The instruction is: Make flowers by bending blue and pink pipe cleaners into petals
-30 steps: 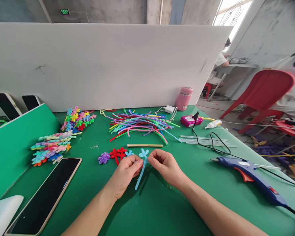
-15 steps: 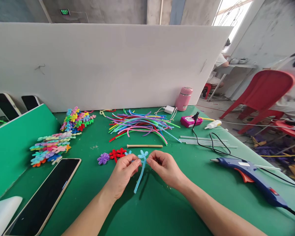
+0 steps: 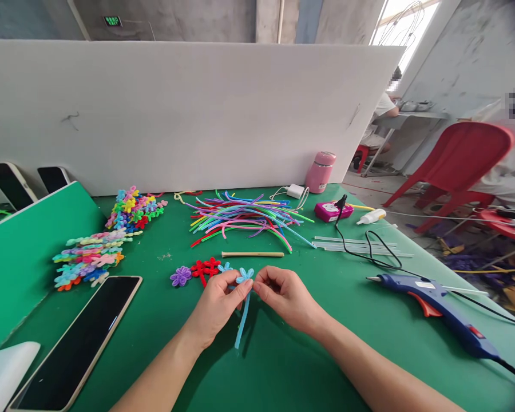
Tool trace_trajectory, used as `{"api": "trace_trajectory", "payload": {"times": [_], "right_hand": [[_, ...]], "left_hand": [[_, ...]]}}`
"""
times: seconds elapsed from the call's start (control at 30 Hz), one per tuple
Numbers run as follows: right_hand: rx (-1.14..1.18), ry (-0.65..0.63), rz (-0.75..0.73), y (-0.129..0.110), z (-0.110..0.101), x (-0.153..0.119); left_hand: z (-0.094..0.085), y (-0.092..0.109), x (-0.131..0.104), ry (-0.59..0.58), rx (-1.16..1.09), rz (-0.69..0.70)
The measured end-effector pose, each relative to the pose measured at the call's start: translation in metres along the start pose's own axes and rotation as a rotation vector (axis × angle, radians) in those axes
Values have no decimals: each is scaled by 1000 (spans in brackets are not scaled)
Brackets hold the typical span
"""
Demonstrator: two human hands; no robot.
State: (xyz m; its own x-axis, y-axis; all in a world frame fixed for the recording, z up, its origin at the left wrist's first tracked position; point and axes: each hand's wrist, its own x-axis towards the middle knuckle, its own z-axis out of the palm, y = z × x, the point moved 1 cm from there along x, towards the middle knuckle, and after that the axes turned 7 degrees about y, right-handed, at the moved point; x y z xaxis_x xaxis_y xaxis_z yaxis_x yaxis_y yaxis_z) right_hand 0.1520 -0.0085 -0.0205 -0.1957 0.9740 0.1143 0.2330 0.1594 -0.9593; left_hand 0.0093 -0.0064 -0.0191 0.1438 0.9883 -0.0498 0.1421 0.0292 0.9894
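Observation:
A light blue pipe cleaner (image 3: pixel 242 329) is bent into a small looped flower at its top, and its straight tail hangs down toward me. My left hand (image 3: pixel 217 306) pinches it just below the petals between thumb and forefinger. From the other side, my right hand (image 3: pixel 285 297) is closed with thumb and fingertips against the flower's right edge; the exact grip is hidden by the fingers. Just beyond my left hand lie another light blue flower (image 3: pixel 225 267), red flowers (image 3: pixel 206 268) and a purple flower (image 3: pixel 181 277).
Loose coloured pipe cleaners (image 3: pixel 249 214) lie behind a thin wooden stick (image 3: pixel 252 254). Finished flowers (image 3: pixel 90 257) are piled left, near a phone (image 3: pixel 77 343). At right are a blue glue gun (image 3: pixel 438 306), its black cord, clear glue sticks (image 3: pixel 356 246) and a pink bottle (image 3: pixel 321 173).
The blue flower has shifted slightly left and down, closer into my left hand's pinch. Its tail hangs a little lower and steeper. My right hand has moved slightly left with it.

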Motion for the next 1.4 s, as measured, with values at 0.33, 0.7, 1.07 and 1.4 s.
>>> {"api": "trace_trajectory", "payload": {"times": [0.33, 0.7, 1.07, 1.4], "right_hand": [[-47, -33, -14, 3, -1, 1], [-102, 100, -171, 8, -1, 0], [-278, 123, -461, 6, -3, -1], [-304, 95, -462, 6, -5, -2]], "left_hand": [[-3, -3, 3, -64, 14, 2], [-2, -6, 4, 49, -190, -80], [-2, -5, 2, -23, -424, -211], [-8, -3, 1, -76, -198, -88]]}}
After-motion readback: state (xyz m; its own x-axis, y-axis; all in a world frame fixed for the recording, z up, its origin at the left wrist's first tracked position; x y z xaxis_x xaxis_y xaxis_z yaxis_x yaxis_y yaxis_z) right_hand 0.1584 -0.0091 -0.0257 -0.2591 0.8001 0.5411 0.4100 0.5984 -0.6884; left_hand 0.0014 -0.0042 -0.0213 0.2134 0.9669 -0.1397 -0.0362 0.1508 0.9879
